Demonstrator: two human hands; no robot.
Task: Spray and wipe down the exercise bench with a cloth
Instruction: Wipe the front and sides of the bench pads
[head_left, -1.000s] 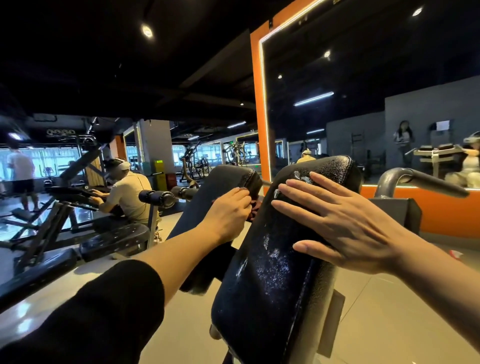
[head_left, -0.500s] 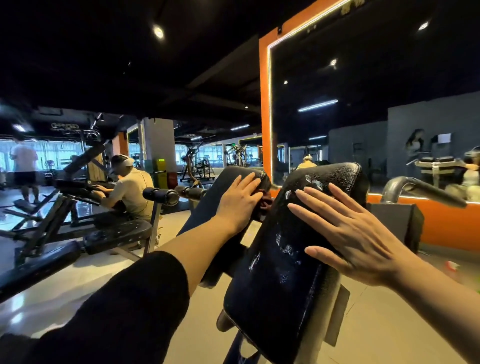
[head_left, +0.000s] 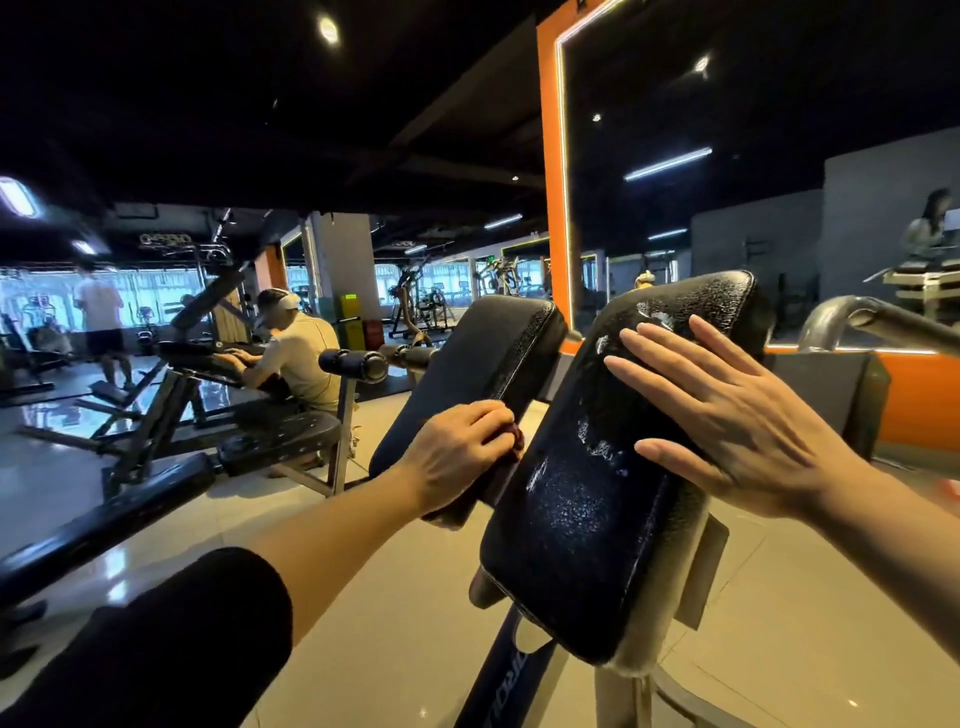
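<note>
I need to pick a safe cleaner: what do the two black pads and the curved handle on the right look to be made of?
The two black pads, left pad and right pad, look like vinyl or faux leather over padding: glossy, fine cracked grain, spray droplets beading on the right one. The curved handle looks like bare brushed metal, probably steel, grey with a dull sheen. The exact materials cannot be confirmed by sight.

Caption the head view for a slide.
Left hand wipes left pad with cloth; right hand braces wet right pad.

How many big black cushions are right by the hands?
2: the left pad under the left hand with its cloth, and the wet right pad under the flat right hand. Benches farther off have more.
</note>
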